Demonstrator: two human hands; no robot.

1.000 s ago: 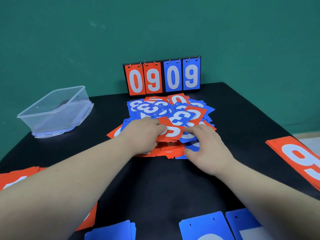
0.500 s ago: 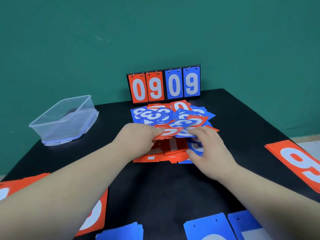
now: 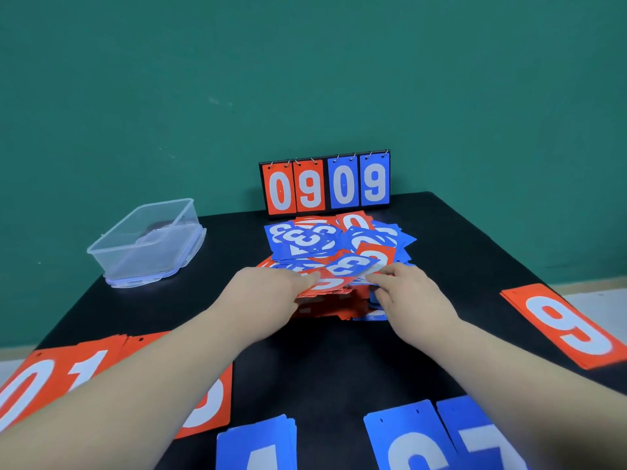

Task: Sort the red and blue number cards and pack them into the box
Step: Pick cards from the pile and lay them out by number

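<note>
**Both hands at the near edge of the mixed card pile**

A loose pile of red and blue plastic number cards point(image 3: 339, 244) lies in the middle of the black table point(image 3: 339, 364), just in front of a small black flip scoreboard point(image 3: 325, 186) that stands at the far edge and reads 0 9 0 9.

The left hand point(image 3: 271, 288) is at the pile's near left side. Its fingers are curled and it grips a sheaf of red cards point(image 3: 327, 291), with the thumb lying on the top card and the sheaf raised a little off the table.

The right hand point(image 3: 412, 295) is at the pile's near right side, its fingers bent, with the tips on a blue card and on the cards under it. I cannot tell whether it grips any of them or only touches them.

The clear rectangular plastic box point(image 3: 113, 247) sits near the far left corner, well apart from both hands, on what looks like its lid.

Sorted cards lie around the edges of the table:
- a red stack showing 9 point(image 3: 570, 329) at the right edge
- red cards showing 0 and 1 point(image 3: 61, 378) at the near left corner, partly under the left forearm
- blue stacks point(image 3: 258, 446) along the near edge
</note>
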